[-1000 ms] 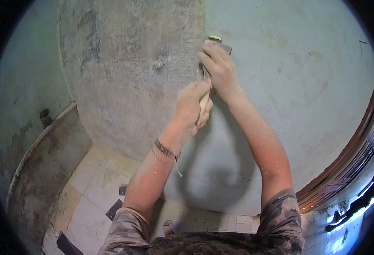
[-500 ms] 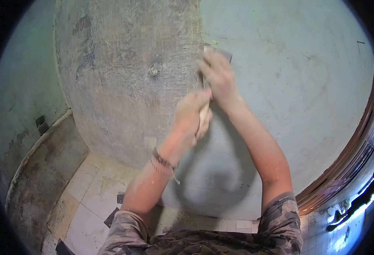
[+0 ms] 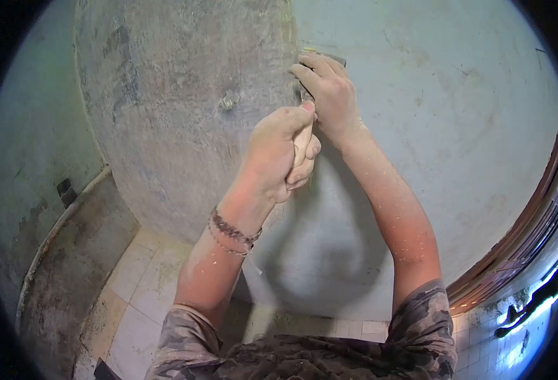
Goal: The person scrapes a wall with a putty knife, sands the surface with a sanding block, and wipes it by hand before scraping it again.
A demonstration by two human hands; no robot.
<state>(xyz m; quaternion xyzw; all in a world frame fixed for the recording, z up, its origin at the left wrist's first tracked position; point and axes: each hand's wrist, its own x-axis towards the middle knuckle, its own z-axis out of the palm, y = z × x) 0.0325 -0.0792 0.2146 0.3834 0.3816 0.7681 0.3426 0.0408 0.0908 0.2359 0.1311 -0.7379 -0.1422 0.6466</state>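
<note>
My left hand (image 3: 269,152) is closed around the pale handle (image 3: 301,144) of a scraper, with the thumb pointing up along it. Higher up, my right hand (image 3: 329,95) curls its fingers over the scraper's flat dark blade (image 3: 337,60), most of which they hide. The blade lies against the wall where a rough, stripped grey area (image 3: 177,114) meets pale green paint (image 3: 443,139). Pale dust and small flecks cover both hands and forearms.
At the left, a low curved ledge (image 3: 57,221) runs along a stained wall. Light floor tiles (image 3: 136,316) lie below, with a dark piece (image 3: 104,370) near the bottom. Brown slatted material (image 3: 513,253) borders the right side.
Both hands have moved up the wall together with the scraper, and its blade sits higher along the paint border. Their grip on it looks the same.
</note>
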